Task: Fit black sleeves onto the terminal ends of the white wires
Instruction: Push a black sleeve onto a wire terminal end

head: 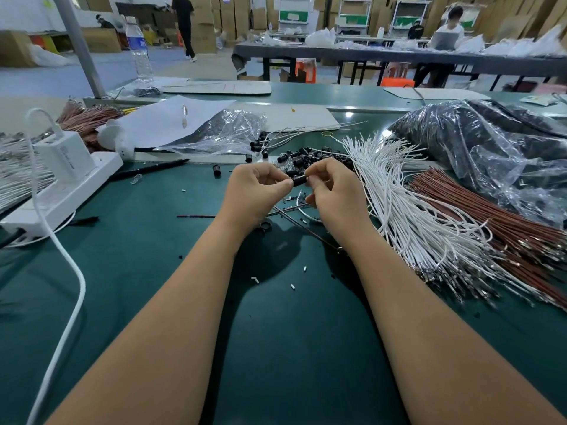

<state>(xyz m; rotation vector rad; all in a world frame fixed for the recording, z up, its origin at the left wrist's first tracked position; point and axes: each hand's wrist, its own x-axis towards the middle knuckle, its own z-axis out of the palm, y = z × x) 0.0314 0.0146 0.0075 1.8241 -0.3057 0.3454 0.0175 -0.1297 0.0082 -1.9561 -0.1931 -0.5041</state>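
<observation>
Bare forearms reach in from the near edge across the green table [153, 302], the biggest thing in sight, and meet at its middle. Right of them lies the large fanned bundle of white wires [408, 216], terminal ends toward the camera and bare of sleeves, so most of the job looks left to do. Beyond that bundle sits a big clear plastic bag [491, 142] packed with dark parts that are probably more sleeves, though I cannot tell for sure; a smaller clear bag [221, 133] on the left lies crumpled and nearly emptied. A loose pile of black sleeves [313, 157] rests just behind the hands. Near the small bag, a few finished wires [270, 142] already carry black caps, a small share of the whole. The left hand [257, 191] and right hand [334, 191] are both curled, fingertips pinching a single black sleeve [300, 180] between them above the table. Whether a wire is already entering it I cannot tell; a thin wire runs below the right hand.
</observation>
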